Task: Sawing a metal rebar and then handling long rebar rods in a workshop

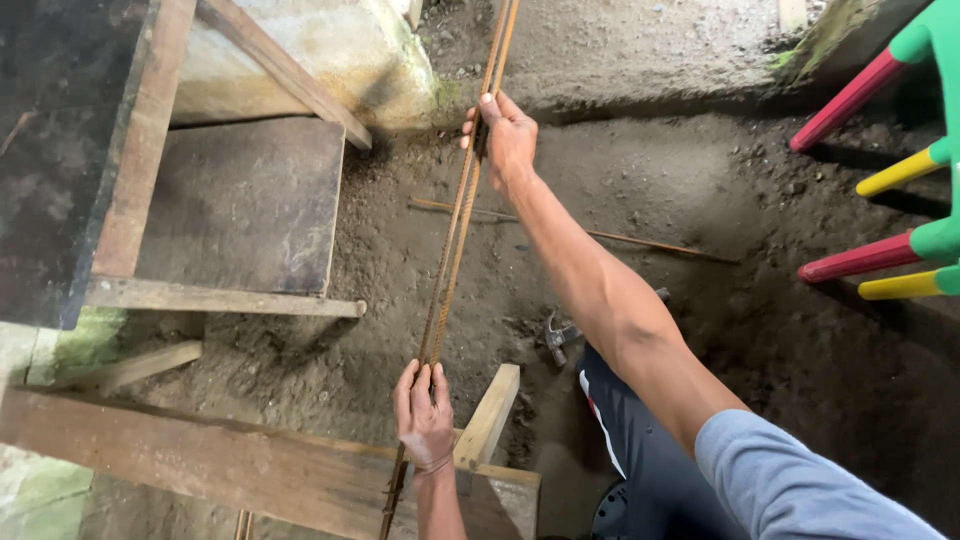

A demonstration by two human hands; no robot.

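Bare earth floor (660, 170), grey-brown and lumpy, fills the middle and right of the view.

Rods (452, 235): two thin rusty steel bars, side by side, running from the top edge down to the bottom edge, slightly slanted. Both ends are cut off by the frame.

Right hand (503, 135): arm stretched forward, grip closed around the rods near the top.

Left hand (424, 415): grip closed around the same rods low down, just above the plank. Whether the fingertips meet underneath cannot be made out.

Plank (210, 455): broad worn board crossing the lower left; the rods pass over it.

Block (490, 410): short pale wood piece, leaning on the plank just right of the left hand.

Frame (150, 150): timber rails with dark panels at upper left; a concrete slab (330, 50) sits behind it.

Loose rod (640, 240): single thin bar lying on the floor, crossing behind the right forearm, partly hidden by it.

Hammer (560, 335): metal head on the floor under the right arm; handle mostly hidden.

Legs (860, 260): red and yellow poles with green joints at the right edge, cut off; kind of object unclear.

Trousers (640, 460): dark, lower centre, partly covered by a grey sleeve (800, 480).
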